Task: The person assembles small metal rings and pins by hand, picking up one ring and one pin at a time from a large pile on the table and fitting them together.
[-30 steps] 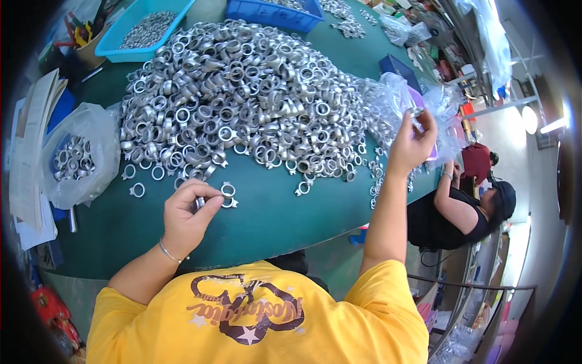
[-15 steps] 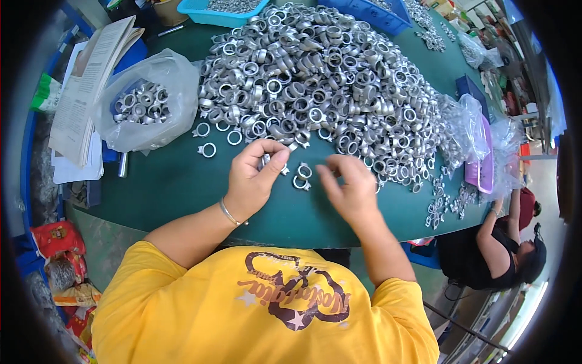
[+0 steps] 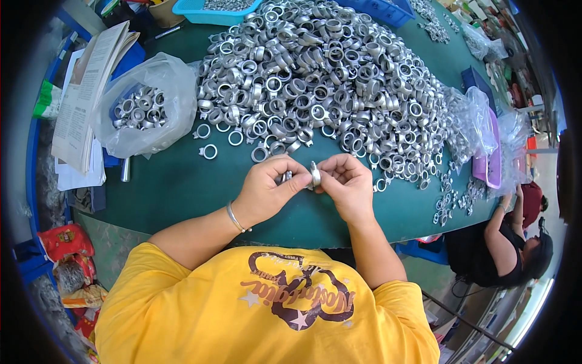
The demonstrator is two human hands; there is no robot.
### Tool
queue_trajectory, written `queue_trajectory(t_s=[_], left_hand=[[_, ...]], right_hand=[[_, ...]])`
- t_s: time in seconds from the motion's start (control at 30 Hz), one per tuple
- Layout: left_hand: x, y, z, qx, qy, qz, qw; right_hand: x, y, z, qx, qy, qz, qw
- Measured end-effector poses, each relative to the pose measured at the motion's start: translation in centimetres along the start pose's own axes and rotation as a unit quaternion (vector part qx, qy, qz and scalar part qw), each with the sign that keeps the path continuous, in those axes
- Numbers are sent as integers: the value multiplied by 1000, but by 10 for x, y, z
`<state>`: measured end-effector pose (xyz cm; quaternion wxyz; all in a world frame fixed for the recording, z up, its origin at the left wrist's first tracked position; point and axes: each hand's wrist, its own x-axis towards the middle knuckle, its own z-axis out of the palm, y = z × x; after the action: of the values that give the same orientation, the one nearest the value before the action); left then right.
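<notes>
Ring (image 3: 315,175) held above the near edge of the table (image 3: 200,191), roughly mid-length. It is pinched between the fingertips of the left hand (image 3: 265,189) and those of the right hand (image 3: 349,189); both clamped on it, hands close together. A second metal piece is tucked in the left fingers.

Table surface: green, smooth. Its middle is covered by a heap (image 3: 321,85) of rings. Toward the left end, a bag (image 3: 176,130) of rings and papers (image 3: 82,115). Far edge: turquoise tray (image 3: 215,17), blue bin (image 3: 393,14). Right end: purple basket (image 3: 495,155).

Room: red packets (image 3: 63,241) stacked past the left end; a seated co-worker (image 3: 491,255) seen by the right end.
</notes>
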<state>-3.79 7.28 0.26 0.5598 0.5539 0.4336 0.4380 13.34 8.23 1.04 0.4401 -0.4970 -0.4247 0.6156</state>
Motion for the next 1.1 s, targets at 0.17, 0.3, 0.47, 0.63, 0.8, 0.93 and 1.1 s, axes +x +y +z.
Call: queue_trajectory(t_s=[0.17, 0.3, 0.47, 0.63, 0.8, 0.93, 1.1], left_hand=[[-1, 1, 0, 43, -27, 3, 999], [-1, -1, 2, 62, -10, 107, 992], [-1, -3, 4, 79, -6, 154, 985], [-1, 1, 5, 95, -4, 170, 981], [0, -4, 0, 22, 33, 48, 998], [4, -3, -6, -278, -61, -213, 935], [5, -5, -9, -417, -99, -239, 871]], right_hand=[[-8, 8, 6, -28, 5, -145, 989], [-8, 2, 5, 10, 7, -123, 992], [-6, -1, -9, 32, -16, -45, 998], [-8, 2, -10, 51, -107, -14, 993], [-7, 4, -9, 171, -117, -121, 971], [-7, 7, -10, 195, -121, -147, 962], [-10, 1, -5, 97, -142, -201, 964]])
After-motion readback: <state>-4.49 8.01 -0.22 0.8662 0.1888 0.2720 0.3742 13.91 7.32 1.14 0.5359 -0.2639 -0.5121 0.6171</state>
